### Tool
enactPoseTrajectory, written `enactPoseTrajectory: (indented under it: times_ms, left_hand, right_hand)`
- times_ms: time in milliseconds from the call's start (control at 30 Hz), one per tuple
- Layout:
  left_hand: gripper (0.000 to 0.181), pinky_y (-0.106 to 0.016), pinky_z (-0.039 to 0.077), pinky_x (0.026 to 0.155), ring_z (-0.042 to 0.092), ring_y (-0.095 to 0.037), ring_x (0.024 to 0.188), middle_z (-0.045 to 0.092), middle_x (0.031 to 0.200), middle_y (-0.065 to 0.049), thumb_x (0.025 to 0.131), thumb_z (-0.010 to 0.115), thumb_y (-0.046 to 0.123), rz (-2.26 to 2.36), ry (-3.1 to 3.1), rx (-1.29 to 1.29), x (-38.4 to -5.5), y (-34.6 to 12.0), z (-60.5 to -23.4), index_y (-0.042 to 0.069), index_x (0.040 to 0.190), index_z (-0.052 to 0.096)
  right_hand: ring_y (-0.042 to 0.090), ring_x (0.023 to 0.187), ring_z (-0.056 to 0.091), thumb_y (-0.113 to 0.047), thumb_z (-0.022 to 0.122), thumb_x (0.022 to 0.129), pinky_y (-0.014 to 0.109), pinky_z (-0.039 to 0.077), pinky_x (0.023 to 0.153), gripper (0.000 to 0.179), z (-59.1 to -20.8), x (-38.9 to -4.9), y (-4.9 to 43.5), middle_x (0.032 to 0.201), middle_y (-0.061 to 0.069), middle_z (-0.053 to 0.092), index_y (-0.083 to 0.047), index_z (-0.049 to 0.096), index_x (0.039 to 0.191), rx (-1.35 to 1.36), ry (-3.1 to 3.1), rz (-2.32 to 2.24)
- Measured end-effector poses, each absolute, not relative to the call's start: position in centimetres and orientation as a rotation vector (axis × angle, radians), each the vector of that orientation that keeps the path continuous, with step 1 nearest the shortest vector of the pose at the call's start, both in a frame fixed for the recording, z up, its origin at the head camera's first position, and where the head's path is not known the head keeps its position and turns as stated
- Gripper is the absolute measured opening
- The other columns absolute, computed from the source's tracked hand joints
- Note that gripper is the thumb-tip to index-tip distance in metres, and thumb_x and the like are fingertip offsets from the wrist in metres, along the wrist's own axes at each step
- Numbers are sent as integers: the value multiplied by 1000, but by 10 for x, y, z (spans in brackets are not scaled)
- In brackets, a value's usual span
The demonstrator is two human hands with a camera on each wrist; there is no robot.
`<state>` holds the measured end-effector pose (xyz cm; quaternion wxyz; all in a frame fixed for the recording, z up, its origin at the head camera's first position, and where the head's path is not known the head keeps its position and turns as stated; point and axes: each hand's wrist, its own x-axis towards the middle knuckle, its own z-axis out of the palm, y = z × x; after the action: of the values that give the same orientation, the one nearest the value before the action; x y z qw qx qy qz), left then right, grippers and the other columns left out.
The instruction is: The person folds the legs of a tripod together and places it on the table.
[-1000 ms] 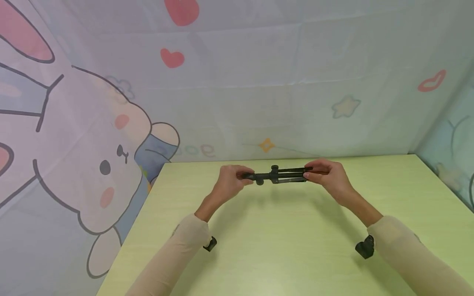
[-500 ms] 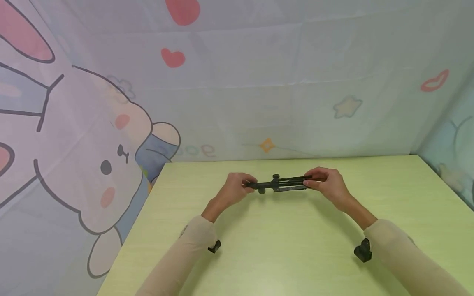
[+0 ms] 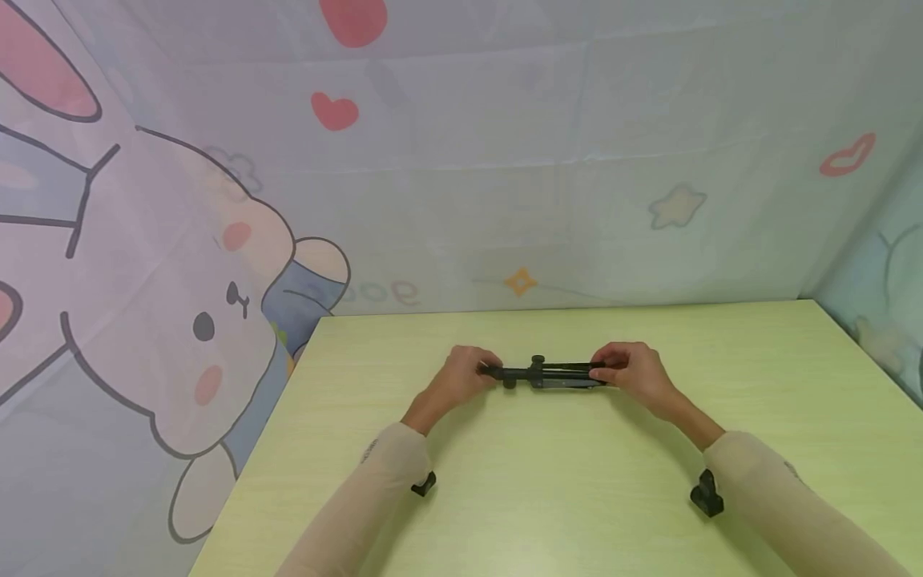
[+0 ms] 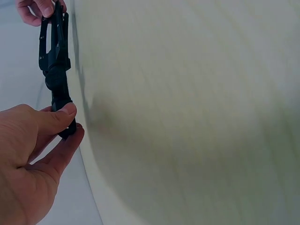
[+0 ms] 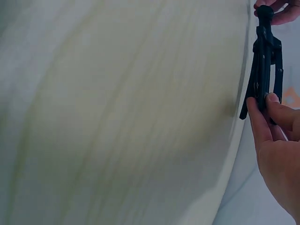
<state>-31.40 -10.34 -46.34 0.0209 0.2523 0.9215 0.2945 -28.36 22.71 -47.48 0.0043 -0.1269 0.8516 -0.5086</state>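
Observation:
A small black tripod (image 3: 537, 374), its legs folded together, lies level between my two hands close over the table. Pinched between the thumb and fingers of my left hand (image 3: 461, 378) is its head end. My right hand (image 3: 638, 375) grips the far ends of the legs. Knobs stick out on both sides of the shaft. In the left wrist view, the thumb and fingertips of the left hand (image 4: 28, 154) close around the narrow end of the tripod (image 4: 58, 56). The right wrist view has the right hand's fingers (image 5: 260, 124) on the legs, one leg slightly splayed.
The pale green table (image 3: 548, 489) spreads in front of and around both hands. A printed cloth (image 3: 461, 184) with a rabbit, hearts and stars hangs behind its far edge and along the sides. Black devices (image 3: 707, 493) sit at both wrists by the sleeves.
Both hands have brought the tripod down and nearer to the body, closer to the table. Their holds on its two ends look the same.

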Motion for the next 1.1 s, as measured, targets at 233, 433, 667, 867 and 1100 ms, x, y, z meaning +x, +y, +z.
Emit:
enactPoseTrajectory:
  times_ms: [233, 433, 667, 867, 1100]
  left_hand:
    - [23, -35, 58, 85, 73, -25, 99, 76, 112, -10, 91, 78, -1, 894, 2855, 741, -314, -101, -467, 5, 114, 78]
    - [24, -38, 57, 90, 72, -27, 105, 75, 114, -10, 91, 78, 1, 813, 2899, 779, -315, -102, -470, 6, 115, 78]
    - [25, -38, 57, 91, 71, -27, 108, 75, 116, -11, 91, 79, 1, 770, 2923, 772, -314, -102, -471, 6, 116, 78]
    - [25, -38, 57, 91, 70, -26, 108, 75, 116, -11, 93, 77, 1, 793, 2905, 768, -313, -103, -470, 6, 117, 78]
    - [34, -39, 55, 90, 69, -27, 106, 71, 126, -11, 99, 71, 9, 702, 2846, 788, -309, -109, -461, 6, 133, 70]
  right_hand:
    - [26, 89, 72, -10, 80, 92, 31, 57, 70, 15, -480, -285, 227, 96, 8, 75, -4, 76, 105, -508, 2787, -1494]
    - [27, 90, 73, -8, 80, 92, 34, 58, 74, 12, -482, -286, 225, 93, 5, 76, -5, 76, 103, -579, 2865, -1400]
    - [27, 84, 74, -4, 81, 90, 38, 60, 70, 9, -480, -287, 223, 89, 5, 76, -4, 77, 98, -801, 2958, -1259]
    - [27, 83, 74, -2, 81, 89, 41, 60, 71, 11, -480, -287, 222, 90, 5, 76, -4, 76, 99, -842, 2979, -1209]
    - [28, 89, 74, -4, 78, 92, 41, 60, 74, 19, -475, -287, 228, 100, 11, 75, 0, 72, 109, -831, 2926, -1157]
